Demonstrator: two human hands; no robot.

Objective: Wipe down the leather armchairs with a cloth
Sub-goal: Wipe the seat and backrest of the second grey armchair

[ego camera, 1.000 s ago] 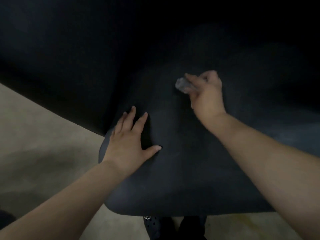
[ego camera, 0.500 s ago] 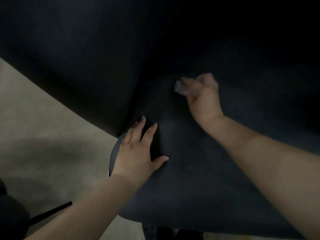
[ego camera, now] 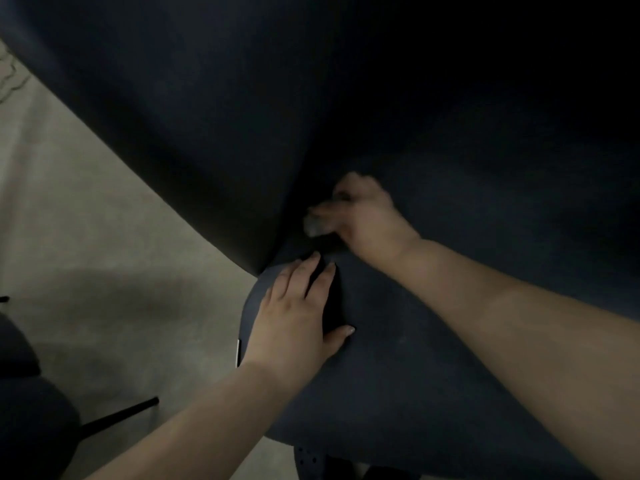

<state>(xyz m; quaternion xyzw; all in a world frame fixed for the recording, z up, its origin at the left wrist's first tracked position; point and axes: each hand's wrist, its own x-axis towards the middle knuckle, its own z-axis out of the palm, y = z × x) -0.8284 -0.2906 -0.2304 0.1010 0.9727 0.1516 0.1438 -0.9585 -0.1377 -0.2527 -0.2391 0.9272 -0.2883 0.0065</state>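
Head view: dark matte armchair (ego camera: pixel 398 358), small pale cloth (ego camera: pixel 316 226) (blurred) on it.

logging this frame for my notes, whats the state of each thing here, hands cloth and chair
left hand: flat on the seat, fingers straight, holds nothing
right hand: fingers curled round the cloth, blurred
cloth: bunched up, held against the seat near the crease with the backrest
armchair: dark, seat bearing both hands; wet or dry cannot be told

Left hand (ego camera: pixel 294 317) lies flat, fingers straight; right hand (ego camera: pixel 363 216) curled in a tight grip.
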